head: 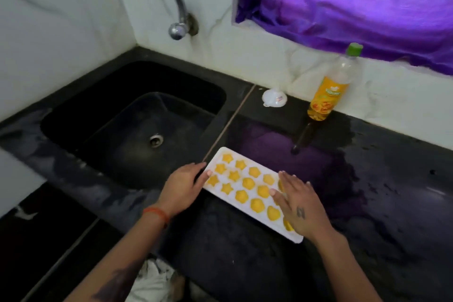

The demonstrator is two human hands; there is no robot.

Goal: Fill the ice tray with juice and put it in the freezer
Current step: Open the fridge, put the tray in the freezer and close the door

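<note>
A white ice tray [229, 195] lies aslant on the black counter, its star and flower cells filled with yellow juice. My left hand [185, 185] touches the tray's left end, fingers fairly straight, thumb on the rim. My right hand [297, 205] lies flat over the tray's right end with straight fingers and hides a few cells. The juice bottle [329, 91], green-capped with a yellow label and partly full, stands upright by the back wall.
A black sink [127, 115] with a drain sits left of the tray under a chrome tap [169, 0]. A small white funnel [274, 98] lies near the wall. The counter [382, 179] is wet right of the tray. A purple curtain [355, 2] hangs above.
</note>
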